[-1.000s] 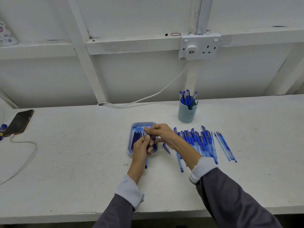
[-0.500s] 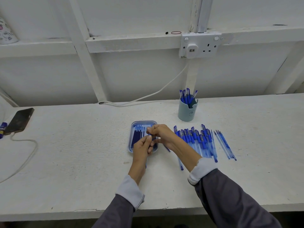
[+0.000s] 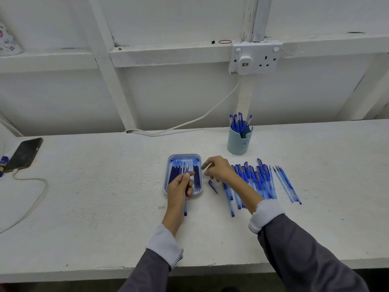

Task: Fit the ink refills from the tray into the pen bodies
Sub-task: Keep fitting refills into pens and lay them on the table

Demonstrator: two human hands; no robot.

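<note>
A blue tray (image 3: 171, 161) with several dark ink refills (image 3: 174, 175) lies in the middle of the white bench. Over its lower half my left hand (image 3: 180, 187) grips a blue pen body (image 3: 186, 207) upright, its metal tip pointing away above my fingers. My right hand (image 3: 216, 168) hovers just right of the tray and pinches a small pale piece that I cannot identify. A blue pen cap (image 3: 213, 186) lies on the bench under it. Several blue pens (image 3: 255, 180) lie in a row to the right.
A light blue cup (image 3: 240, 142) with several capped pens stands behind the row. A phone (image 3: 25, 153) on a white cable lies at the far left. A wall socket (image 3: 255, 57) with a plugged charger and its cable sits on the back wall. The bench's front edge runs near my sleeves.
My hands were together over the tray; now they have parted. The right hand has moved right with a small piece, and the left keeps the pen body, its tip now showing.
</note>
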